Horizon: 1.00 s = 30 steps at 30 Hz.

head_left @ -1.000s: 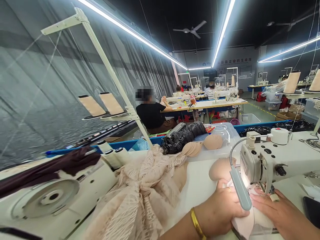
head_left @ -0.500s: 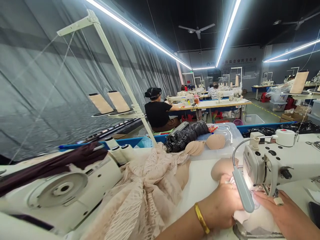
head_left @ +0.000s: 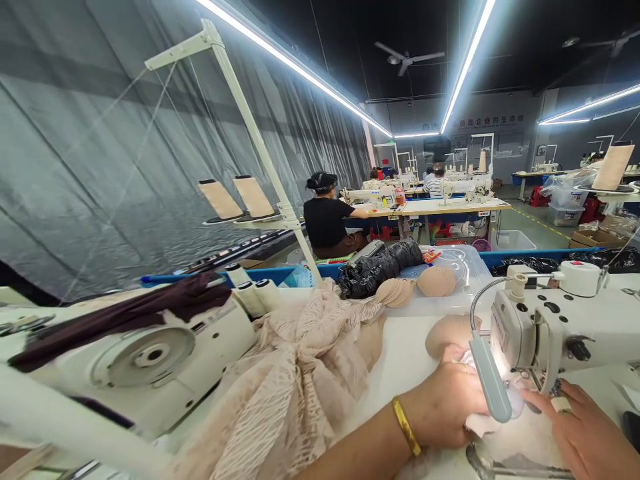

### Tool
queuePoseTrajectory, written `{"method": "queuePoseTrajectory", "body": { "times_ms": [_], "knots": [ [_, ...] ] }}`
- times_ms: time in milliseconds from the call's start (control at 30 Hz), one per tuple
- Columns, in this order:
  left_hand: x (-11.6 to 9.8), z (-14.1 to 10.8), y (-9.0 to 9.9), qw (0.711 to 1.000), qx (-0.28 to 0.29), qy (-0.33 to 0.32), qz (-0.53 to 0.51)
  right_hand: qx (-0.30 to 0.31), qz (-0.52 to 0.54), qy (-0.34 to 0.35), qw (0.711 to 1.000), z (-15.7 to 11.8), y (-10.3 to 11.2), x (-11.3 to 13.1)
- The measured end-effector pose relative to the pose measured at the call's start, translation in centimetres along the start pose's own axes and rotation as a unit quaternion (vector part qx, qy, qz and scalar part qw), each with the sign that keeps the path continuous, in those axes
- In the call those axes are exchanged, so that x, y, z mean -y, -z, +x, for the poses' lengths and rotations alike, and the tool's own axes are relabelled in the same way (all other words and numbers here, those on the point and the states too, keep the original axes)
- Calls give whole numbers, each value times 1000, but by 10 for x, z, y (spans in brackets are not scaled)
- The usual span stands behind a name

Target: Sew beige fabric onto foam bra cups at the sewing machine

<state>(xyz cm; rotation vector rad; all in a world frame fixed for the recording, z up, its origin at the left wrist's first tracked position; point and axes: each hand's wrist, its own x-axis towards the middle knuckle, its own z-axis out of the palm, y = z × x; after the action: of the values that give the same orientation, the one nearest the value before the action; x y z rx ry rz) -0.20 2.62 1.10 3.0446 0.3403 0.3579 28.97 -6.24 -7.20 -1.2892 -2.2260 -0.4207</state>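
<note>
My left hand (head_left: 450,403), with a gold bangle at the wrist, is closed on a pale beige fabric piece (head_left: 525,437) under the head of a white sewing machine (head_left: 525,327). The lamp covers part of its fingers. On the other side of the needle area, my right hand (head_left: 580,417) rests on the same fabric with fingers stretched out; a light band wraps one finger. A beige moulded cup (head_left: 447,333) lies just beyond my left hand. The needle itself is hidden.
A grey lamp (head_left: 493,380) on a bendy neck hangs before the machine. Beige lace fabric (head_left: 300,380) is heaped to the left, near another machine (head_left: 165,367). Stacked cups (head_left: 395,292) and a black plastic bundle (head_left: 380,267) lie behind. A co-worker (head_left: 327,217) sits ahead.
The view has shifted slightly left, so the surroundings appear farther right. My right hand has moved a little to the right; my left hand keeps its hold on the fabric.
</note>
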Motion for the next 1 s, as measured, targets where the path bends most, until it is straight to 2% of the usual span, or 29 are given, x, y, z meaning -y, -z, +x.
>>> {"method": "queuePoseTrajectory", "body": {
  "times_ms": [100,333,467,633,833,1000],
  "knots": [
    [0,0,-2,1000,-8,-3,0,-11,0,29,1000,4,6,-1],
    [-2,-2,-7,1000,-19,-5,18,-4,-41,4,999,4,0,0],
    [-2,-3,-8,1000,-9,-8,21,-42,-48,26,998,11,8,6],
    [-2,-3,-9,999,-22,-12,28,-67,-25,48,996,22,19,13],
    [-4,-3,-7,1000,-26,-5,12,-77,-13,45,996,19,17,12],
    [-4,-6,-14,999,-42,20,3,-89,4,50,995,20,20,13]
  ]
}}
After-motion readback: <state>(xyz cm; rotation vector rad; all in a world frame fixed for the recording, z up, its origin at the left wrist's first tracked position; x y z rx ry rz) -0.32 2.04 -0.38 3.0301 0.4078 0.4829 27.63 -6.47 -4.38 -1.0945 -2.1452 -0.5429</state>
